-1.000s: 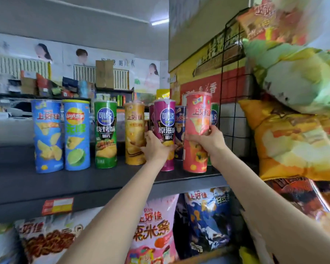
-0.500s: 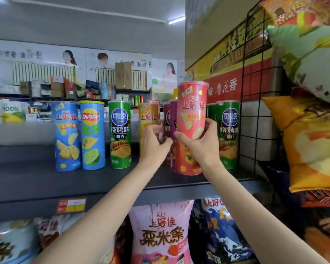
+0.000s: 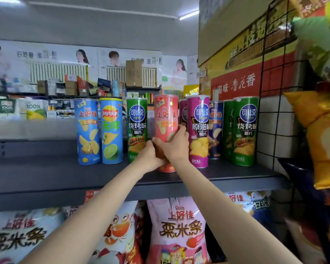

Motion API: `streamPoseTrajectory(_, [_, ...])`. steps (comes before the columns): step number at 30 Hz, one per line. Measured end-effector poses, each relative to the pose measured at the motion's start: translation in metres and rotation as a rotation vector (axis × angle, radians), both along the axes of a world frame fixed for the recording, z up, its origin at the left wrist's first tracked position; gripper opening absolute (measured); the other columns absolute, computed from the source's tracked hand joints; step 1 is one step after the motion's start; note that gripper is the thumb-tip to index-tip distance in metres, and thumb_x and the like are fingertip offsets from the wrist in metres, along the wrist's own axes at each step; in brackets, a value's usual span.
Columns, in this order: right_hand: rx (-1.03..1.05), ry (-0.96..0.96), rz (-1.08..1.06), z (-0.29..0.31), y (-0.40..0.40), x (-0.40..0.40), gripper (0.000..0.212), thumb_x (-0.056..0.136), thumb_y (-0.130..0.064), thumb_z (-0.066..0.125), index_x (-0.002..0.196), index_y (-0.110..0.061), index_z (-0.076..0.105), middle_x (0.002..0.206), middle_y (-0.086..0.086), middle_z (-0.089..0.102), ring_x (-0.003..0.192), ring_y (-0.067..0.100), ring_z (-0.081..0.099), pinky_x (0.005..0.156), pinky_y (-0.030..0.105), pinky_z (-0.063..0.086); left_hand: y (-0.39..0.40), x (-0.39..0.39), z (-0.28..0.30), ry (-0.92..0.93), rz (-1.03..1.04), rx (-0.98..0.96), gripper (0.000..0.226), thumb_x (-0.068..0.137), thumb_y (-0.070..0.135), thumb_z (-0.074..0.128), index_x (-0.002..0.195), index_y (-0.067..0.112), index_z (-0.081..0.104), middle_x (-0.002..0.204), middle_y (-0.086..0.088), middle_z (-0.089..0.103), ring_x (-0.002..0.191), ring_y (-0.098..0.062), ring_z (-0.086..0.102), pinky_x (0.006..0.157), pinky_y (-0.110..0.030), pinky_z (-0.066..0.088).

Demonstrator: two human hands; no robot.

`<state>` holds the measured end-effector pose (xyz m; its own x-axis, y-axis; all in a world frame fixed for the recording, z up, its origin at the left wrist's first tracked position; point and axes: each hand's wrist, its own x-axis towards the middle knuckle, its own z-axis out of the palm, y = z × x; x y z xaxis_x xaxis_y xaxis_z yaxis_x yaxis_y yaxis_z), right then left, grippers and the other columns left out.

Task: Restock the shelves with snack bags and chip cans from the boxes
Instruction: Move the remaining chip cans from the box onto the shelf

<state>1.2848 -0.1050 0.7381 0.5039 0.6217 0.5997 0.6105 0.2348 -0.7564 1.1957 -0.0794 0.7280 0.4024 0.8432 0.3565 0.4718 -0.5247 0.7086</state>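
Observation:
A pink-red chip can (image 3: 165,119) stands upright at the front of the dark grey shelf (image 3: 46,174), between a green can (image 3: 137,124) and a magenta can (image 3: 198,130). Both hands wrap its lower half: my left hand (image 3: 151,158) from the left, my right hand (image 3: 176,147) from the right and front. The can's base shows just below my hands, at the shelf surface. Two blue cans (image 3: 98,130) stand further left. A dark blue can (image 3: 215,128) and more green cans (image 3: 244,130) stand to the right.
Snack bags fill the shelf below, among them a pink bag (image 3: 179,229) and a white bag (image 3: 17,235). A black wire grid (image 3: 274,115) closes the right end, with orange bags (image 3: 324,138) hanging on it. The shelf's left part holds no cans.
My right hand has carried the pink-red can leftward, from right of the magenta can to between the green and magenta cans. My left hand has joined it on that can.

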Motion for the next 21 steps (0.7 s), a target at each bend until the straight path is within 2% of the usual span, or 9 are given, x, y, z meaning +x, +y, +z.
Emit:
streamPoseTrajectory(3, [-0.038,-0.034,0.011,-0.001,-0.005,0.007,0.085,0.073,-0.035,0.078,0.134,-0.004,0.028,0.131,0.017,0.039,0.120,0.036,0.043,0.103,0.045,0.037,0.007,0.007,-0.003,0.006,-0.001,0.001,0.083,0.074,0.021,0.076,0.141,0.011,0.028,0.132,-0.007,0.050,0.117,-0.024,0.051,0.096,-0.033,0.044])
streamPoseTrajectory(5, [0.010,-0.076,-0.015,-0.003,-0.014,0.011,0.077,0.077,-0.030,0.075,0.134,-0.003,0.030,0.131,0.017,0.040,0.121,0.033,0.042,0.103,0.038,0.036,0.011,0.007,-0.004,-0.035,0.000,-0.008,0.080,0.072,0.025,0.079,0.137,0.011,0.033,0.131,-0.006,0.052,0.116,-0.023,0.051,0.097,-0.033,0.044])
streamPoseTrajectory(9, [0.148,-0.167,-0.023,-0.011,-0.040,0.017,0.050,0.085,-0.015,0.065,0.126,-0.003,0.040,0.123,0.013,0.046,0.112,0.023,0.047,0.091,0.024,0.039,0.012,0.006,-0.003,-0.046,-0.033,-0.052,0.082,0.072,0.030,0.079,0.137,0.010,0.034,0.132,-0.005,0.051,0.120,-0.023,0.049,0.100,-0.035,0.041])
streamPoseTrajectory(11, [0.219,-0.258,-0.019,-0.016,-0.056,0.019,0.043,0.085,-0.006,0.060,0.124,-0.002,0.043,0.119,0.013,0.047,0.106,0.020,0.048,0.086,0.021,0.039,0.006,0.005,-0.002,-0.045,-0.031,-0.035,0.080,0.073,0.029,0.078,0.137,0.009,0.034,0.133,-0.005,0.051,0.120,-0.023,0.049,0.102,-0.036,0.040])
streamPoseTrajectory(13, [0.306,-0.366,-0.019,-0.028,-0.075,0.020,0.039,0.084,-0.001,0.054,0.122,-0.002,0.045,0.114,0.010,0.045,0.098,0.022,0.051,0.081,0.026,0.045,-0.008,0.000,-0.003,-0.101,0.064,0.146,0.073,0.078,0.023,0.073,0.137,0.005,0.034,0.131,-0.004,0.049,0.120,-0.023,0.049,0.103,-0.036,0.039])
streamPoseTrajectory(15, [0.380,-0.436,-0.011,-0.048,-0.094,0.022,0.038,0.082,0.001,0.050,0.120,-0.001,0.046,0.109,0.004,0.043,0.091,0.019,0.052,0.077,0.029,0.047,-0.029,-0.010,-0.013,-0.337,0.124,0.498,0.050,0.083,0.014,0.063,0.128,0.000,0.043,0.122,-0.011,0.052,0.110,-0.026,0.054,0.096,-0.033,0.044])
streamPoseTrajectory(17, [0.379,-0.451,-0.013,-0.075,-0.112,0.025,0.038,0.082,0.001,0.047,0.120,-0.001,0.046,0.107,0.003,0.043,0.084,0.013,0.050,0.072,0.025,0.045,-0.059,-0.018,-0.038,-0.525,0.071,0.725,0.033,0.080,0.006,0.050,0.112,-0.002,0.051,0.106,-0.007,0.052,0.096,-0.020,0.056,0.083,-0.023,0.045])
streamPoseTrajectory(19, [0.317,-0.448,-0.017,-0.110,-0.129,0.029,0.037,0.081,0.002,0.046,0.119,0.001,0.047,0.105,0.010,0.049,0.078,0.012,0.051,0.066,0.025,0.045,-0.088,-0.018,-0.082,-0.542,-0.043,0.759,0.029,0.078,0.002,0.044,0.105,-0.002,0.053,0.100,-0.002,0.048,0.089,-0.014,0.052,0.078,-0.019,0.042])
streamPoseTrajectory(21, [0.153,-0.422,0.004,-0.162,-0.147,0.037,0.035,0.081,-0.001,0.045,0.116,0.002,0.047,0.104,0.014,0.052,0.076,0.019,0.054,0.063,0.032,0.046,-0.114,-0.010,-0.143,-0.466,-0.144,0.693,0.029,0.075,0.002,0.043,0.102,0.001,0.053,0.098,0.001,0.048,0.087,-0.012,0.051,0.079,-0.021,0.042])
